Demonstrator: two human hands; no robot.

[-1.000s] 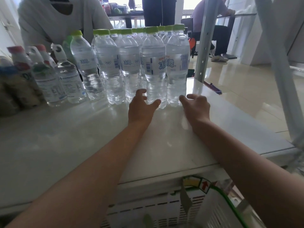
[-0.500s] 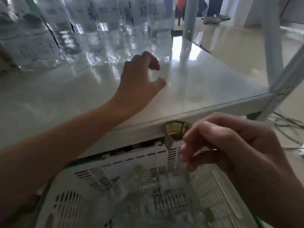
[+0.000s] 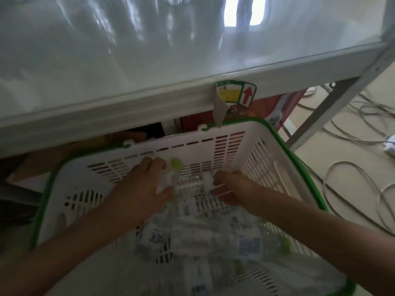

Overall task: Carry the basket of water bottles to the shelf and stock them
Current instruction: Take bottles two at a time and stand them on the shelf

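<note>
A white basket with a green rim point(image 3: 277, 139) sits below the front edge of the white shelf point(image 3: 149, 60). Several clear water bottles point(image 3: 192, 236) with blue labels and green caps lie in it. Both my hands are inside the basket near its far wall. My left hand point(image 3: 139, 184) is closed around the neck end of a water bottle whose green cap point(image 3: 177, 165) sticks out past my fingers. My right hand point(image 3: 233, 189) curls around another clear bottle, which is blurred. The bottles standing on the shelf show only as reflections at the top.
A sticker with a red arrow point(image 3: 235, 92) hangs off the shelf's front edge. A grey metal shelf post point(image 3: 342, 99) slants down on the right. Loose cables point(image 3: 352, 178) and a white plug point(image 3: 389, 144) lie on the floor. Red boxes point(image 3: 267, 110) stand under the shelf.
My view has tilted down from the shelf to the basket. Both hands have left the shelf top and gone down into the basket, closing on bottles.
</note>
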